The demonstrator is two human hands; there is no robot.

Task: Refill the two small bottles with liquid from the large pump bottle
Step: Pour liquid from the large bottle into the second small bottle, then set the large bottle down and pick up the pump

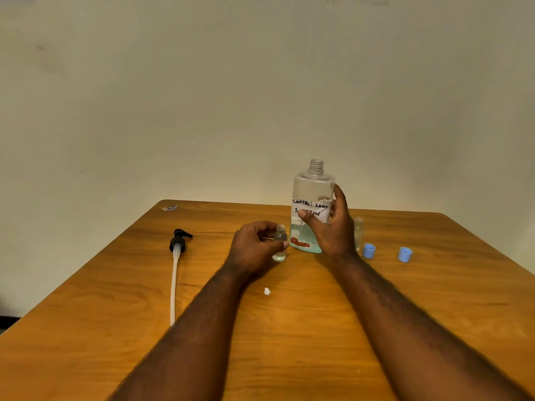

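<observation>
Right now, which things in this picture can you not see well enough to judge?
- Second small bottle, head view: the right hand hides most of it, so its fill level is unknown.
- Label on the large bottle: fingers cover some letters.
- Small object at the table's far edge: too small to identify.
- White scrap: too small to identify.

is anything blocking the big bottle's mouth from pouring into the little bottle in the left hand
Nothing visible does. The large bottle has its pump off, lying on the table, and the small bottle in the left hand is uncapped.
</observation>
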